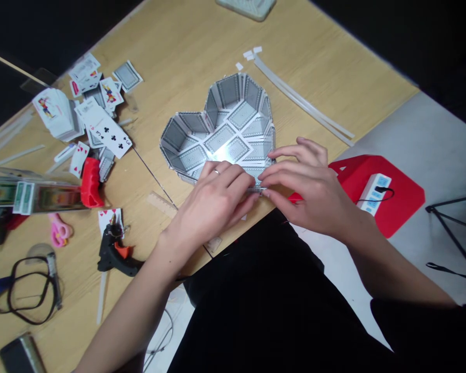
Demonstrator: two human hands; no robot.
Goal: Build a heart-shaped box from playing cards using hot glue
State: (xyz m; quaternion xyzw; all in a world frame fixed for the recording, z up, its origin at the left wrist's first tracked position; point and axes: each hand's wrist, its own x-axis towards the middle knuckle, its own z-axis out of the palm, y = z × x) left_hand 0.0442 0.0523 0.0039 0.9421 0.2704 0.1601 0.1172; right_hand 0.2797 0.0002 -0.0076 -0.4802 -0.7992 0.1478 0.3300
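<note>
A heart-shaped box (222,139) built from playing cards sits at the table's near edge, its walls and floor showing grey card backs. Both hands are at its nearest wall, close to the heart's point. My left hand (217,197), with a ring on one finger, has its fingers curled over the rim and closed on the wall. My right hand (301,181) pinches the same rim between thumb and fingers, while other fingers rest along the right-hand wall. Fingers hide part of the wall between the two hands.
A black glue gun (114,248) lies to the left, near pink scissors (59,229) and a red stapler-like tool (91,182). Loose playing cards (104,127) are heaped at the back left. Glue sticks (301,96) lie beyond the box. A power strip (376,192) rests on red material.
</note>
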